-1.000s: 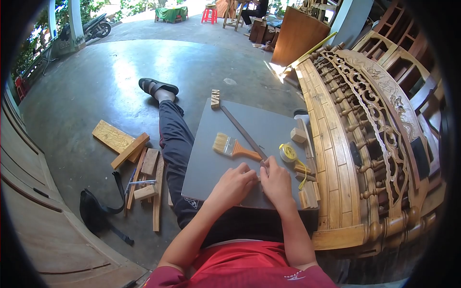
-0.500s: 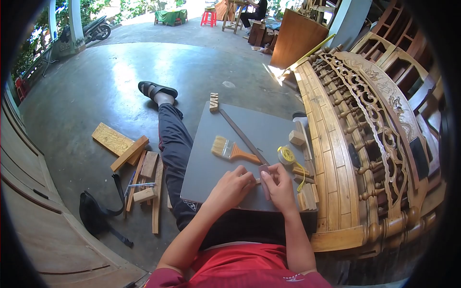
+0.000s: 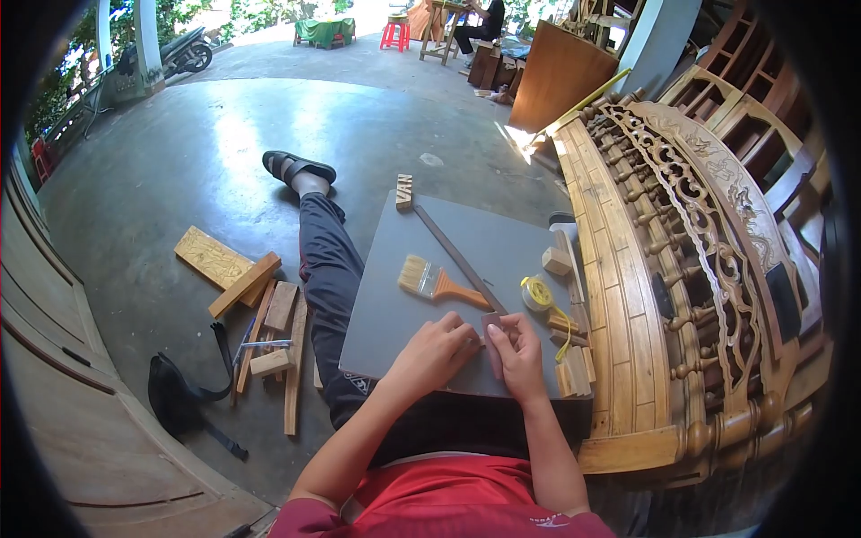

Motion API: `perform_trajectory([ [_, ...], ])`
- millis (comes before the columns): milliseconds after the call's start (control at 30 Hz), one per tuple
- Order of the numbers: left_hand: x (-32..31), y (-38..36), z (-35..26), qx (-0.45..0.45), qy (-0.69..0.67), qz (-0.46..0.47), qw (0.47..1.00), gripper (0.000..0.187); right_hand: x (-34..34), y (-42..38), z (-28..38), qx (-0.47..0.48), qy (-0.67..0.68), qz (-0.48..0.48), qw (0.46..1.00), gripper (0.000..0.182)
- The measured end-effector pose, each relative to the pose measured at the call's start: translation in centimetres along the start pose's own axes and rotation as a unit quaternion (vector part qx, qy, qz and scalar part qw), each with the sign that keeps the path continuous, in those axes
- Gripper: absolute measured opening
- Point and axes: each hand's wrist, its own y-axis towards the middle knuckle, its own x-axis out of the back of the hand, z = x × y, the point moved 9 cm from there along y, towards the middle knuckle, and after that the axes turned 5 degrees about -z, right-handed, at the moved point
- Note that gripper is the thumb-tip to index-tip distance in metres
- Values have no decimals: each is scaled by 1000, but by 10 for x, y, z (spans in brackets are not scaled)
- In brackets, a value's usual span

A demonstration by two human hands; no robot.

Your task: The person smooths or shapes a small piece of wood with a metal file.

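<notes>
**Reporter:** On a workshop floor, what are the two hands doing?

**Photographer:** The right hand (image 3: 516, 351) is closed on a small piece of sandpaper (image 3: 492, 323), pinched between thumb and fingers and raised just above the grey board (image 3: 395, 314) lying across the person's lap. The left hand (image 3: 437, 350) is curled, fingertips pressed down on the board right beside the right hand; whether it grips anything beneath the fingers cannot be told.

**Reporter:** And what lies around them?

**Photographer:** Just beyond the left hand's fingertips rests a paintbrush (image 3: 435, 282), orange handle pointing toward the hands, bristles away. A long dark metal file (image 3: 453, 254) runs diagonally from near the sandpaper to the board's far corner, where a small carved wooden block (image 3: 404, 191) sits. To the right of the right hand lies a roll of yellow tape (image 3: 537, 292), with small wood blocks (image 3: 570, 363) near it along the board's edge. Farther right stands a carved wooden bench back (image 3: 682, 224). Well to the left of the left hand, timber offcuts (image 3: 260, 314) lie on the concrete beside the outstretched leg (image 3: 323, 269).
</notes>
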Motion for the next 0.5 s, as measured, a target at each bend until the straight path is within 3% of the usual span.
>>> perform_trajectory([
  [500, 1, 0, 1, 2, -25, -16, 1000, 19, 8, -3, 8, 26, -10, -38, 999, 14],
])
